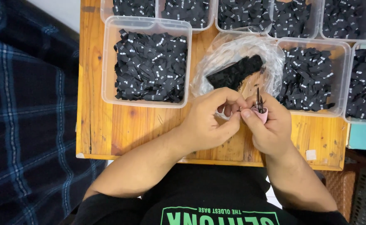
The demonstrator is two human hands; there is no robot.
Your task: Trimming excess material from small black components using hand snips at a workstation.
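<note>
Left hand (208, 125): fingers curled, pinching a small item hidden between the fingertips, not identifiable. Right hand (270, 129): grasps small pink-handled snips (259, 106), dark blades upright, handle mostly covered. Both rest over the wooden tabletop (120, 129). Beyond: clear plastic bag (237, 54) holding a black label bundle (235, 73); clear tubs (108, 62) of black labels, the far ones cut off.

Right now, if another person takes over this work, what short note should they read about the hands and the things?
Left hand: fingertips pinched on something small at the right hand; too hidden to name.
Right hand: holds small pink-handled scissors, blades up.
Clear bag of black labels lies open just beyond the hands.
Clear tubs on the wooden table already hold sorted black labels.
Left: the labels in the bag.
</note>
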